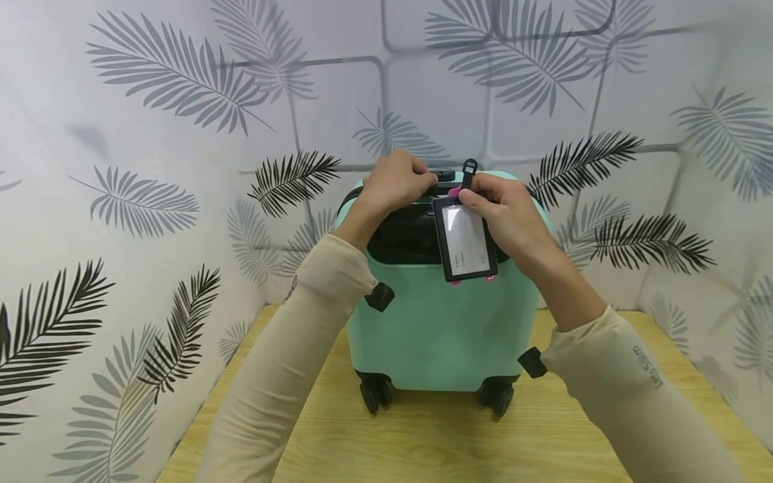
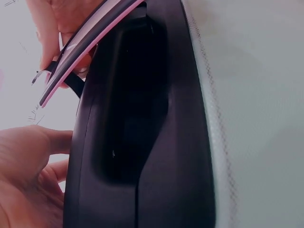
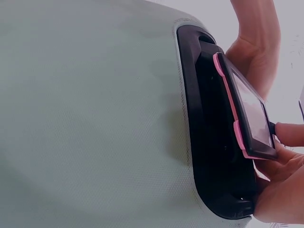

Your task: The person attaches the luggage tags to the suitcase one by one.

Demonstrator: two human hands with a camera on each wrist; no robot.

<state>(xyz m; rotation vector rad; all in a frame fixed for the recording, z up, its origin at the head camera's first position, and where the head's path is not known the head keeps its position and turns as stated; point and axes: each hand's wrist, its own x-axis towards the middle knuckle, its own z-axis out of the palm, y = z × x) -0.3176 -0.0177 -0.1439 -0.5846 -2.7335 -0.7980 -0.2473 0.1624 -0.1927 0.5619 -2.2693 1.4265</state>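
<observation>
A mint-green suitcase (image 1: 443,322) stands upright on its wheels, a glossy black panel (image 1: 401,235) set in its front. My left hand (image 1: 395,180) is at the suitcase's top handle (image 1: 445,176), thumb and fingers bent around its left part; the fingertips are hidden behind the black edge in the left wrist view. The right hand (image 1: 513,215) pinches the black strap (image 1: 468,176) of a luggage tag (image 1: 465,240) between thumb and fingers. That tag has a black frame, a clear window over a white card and a pink backing (image 3: 239,135), and hangs in front of the panel.
Beneath the suitcase is a wood-grain table (image 1: 398,443). Close behind it rises a pale wall covering (image 1: 338,100) with grey and black leaf prints. Dark wheels (image 1: 376,394) are at the suitcase's lower corners.
</observation>
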